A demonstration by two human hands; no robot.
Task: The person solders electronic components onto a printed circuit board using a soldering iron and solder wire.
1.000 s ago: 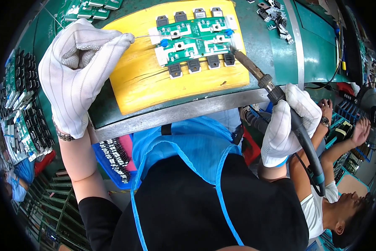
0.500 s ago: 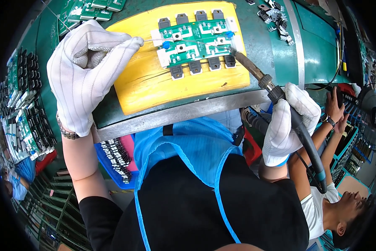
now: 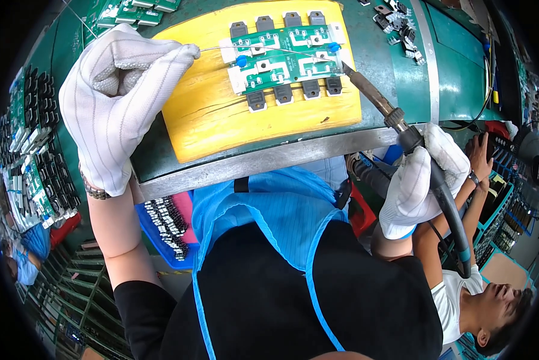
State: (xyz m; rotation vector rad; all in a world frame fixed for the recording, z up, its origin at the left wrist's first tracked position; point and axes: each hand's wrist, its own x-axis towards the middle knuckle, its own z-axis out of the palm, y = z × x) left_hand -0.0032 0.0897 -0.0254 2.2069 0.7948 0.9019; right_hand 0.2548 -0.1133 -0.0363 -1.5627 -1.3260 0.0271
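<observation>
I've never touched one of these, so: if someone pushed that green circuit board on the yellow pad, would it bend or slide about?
The green circuit board looks like a flat, rigid panel, so it would probably stay stiff rather than flop. It seems thin and likely light, so a nudge might slide it across the yellow pad. The black components along its edges could perhaps bend if knocked.

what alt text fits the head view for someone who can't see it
The gloved right hand holds a soldering iron with its tip at a green circuit board on a yellow pad. The gloved left hand feeds thin solder wire across the board.
</observation>
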